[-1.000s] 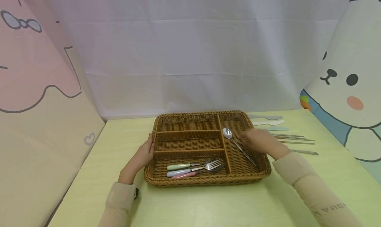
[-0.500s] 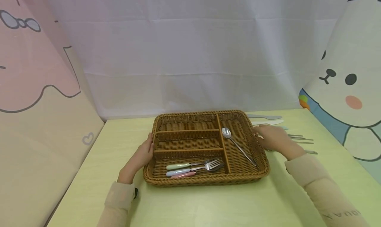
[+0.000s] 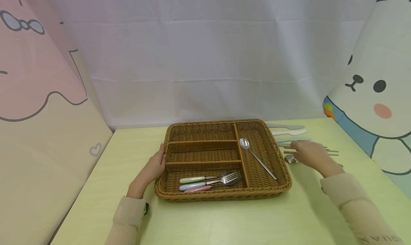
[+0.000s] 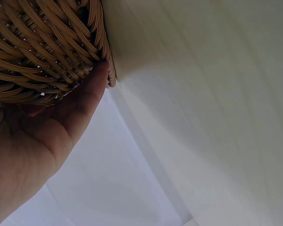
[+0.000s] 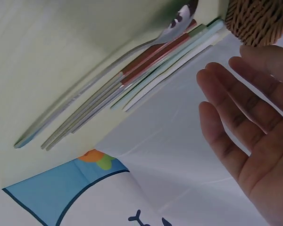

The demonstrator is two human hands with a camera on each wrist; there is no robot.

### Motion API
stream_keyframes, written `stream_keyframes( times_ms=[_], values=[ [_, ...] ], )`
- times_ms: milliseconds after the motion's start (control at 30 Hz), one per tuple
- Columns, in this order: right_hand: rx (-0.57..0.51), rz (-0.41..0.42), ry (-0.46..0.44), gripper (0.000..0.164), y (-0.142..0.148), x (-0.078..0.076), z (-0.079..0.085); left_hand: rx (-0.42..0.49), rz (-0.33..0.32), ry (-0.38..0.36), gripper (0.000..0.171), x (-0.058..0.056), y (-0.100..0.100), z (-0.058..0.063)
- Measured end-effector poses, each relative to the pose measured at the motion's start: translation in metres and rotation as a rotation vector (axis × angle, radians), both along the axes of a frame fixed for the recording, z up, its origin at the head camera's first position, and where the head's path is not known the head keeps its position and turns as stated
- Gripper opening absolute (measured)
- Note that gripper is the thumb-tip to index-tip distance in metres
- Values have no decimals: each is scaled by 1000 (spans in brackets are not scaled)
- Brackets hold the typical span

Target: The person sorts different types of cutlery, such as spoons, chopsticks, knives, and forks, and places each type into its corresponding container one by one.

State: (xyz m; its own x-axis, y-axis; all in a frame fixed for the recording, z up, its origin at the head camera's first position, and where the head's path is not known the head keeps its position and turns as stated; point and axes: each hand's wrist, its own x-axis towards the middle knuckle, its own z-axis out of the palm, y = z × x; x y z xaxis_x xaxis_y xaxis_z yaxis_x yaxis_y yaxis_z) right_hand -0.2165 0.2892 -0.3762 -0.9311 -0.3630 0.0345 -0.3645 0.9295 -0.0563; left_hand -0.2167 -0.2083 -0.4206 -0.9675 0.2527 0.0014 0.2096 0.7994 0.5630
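Note:
My left hand (image 3: 155, 164) rests along the left outer side of a brown wicker cutlery basket (image 3: 205, 142). In the left wrist view its fingers (image 4: 87, 96) lie fairly straight against the basket's woven wall (image 4: 33, 52). To the right of the basket, my right hand (image 3: 309, 155) is over a metal spoon (image 3: 290, 159) that lies on the table, partly hidden by the hand. The right wrist view shows that hand's fingers (image 5: 233, 101) spread and holding nothing, with the long spoon (image 5: 99, 77) beside several chopsticks (image 5: 108, 96).
One spoon (image 3: 257, 159) lies in the basket's right compartment. Forks (image 3: 208, 182) with green, blue and pink handles are in the front left compartment. Knives (image 3: 289, 133) lie behind the chopsticks (image 3: 330, 152) on the table (image 3: 224, 220). A white cloth (image 3: 205, 59) hangs behind.
My right hand has moved from inside the basket's right compartment, out over its right rim, to the spoon on the table. My left hand has stayed at the basket's left side.

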Motion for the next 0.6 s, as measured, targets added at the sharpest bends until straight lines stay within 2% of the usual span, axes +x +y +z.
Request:
stream_keyframes(
  times_ms=[600],
  values=[
    [12,-37,21,12,35,2,-30,0,-7,25,53,0,0,-2]
  ],
)
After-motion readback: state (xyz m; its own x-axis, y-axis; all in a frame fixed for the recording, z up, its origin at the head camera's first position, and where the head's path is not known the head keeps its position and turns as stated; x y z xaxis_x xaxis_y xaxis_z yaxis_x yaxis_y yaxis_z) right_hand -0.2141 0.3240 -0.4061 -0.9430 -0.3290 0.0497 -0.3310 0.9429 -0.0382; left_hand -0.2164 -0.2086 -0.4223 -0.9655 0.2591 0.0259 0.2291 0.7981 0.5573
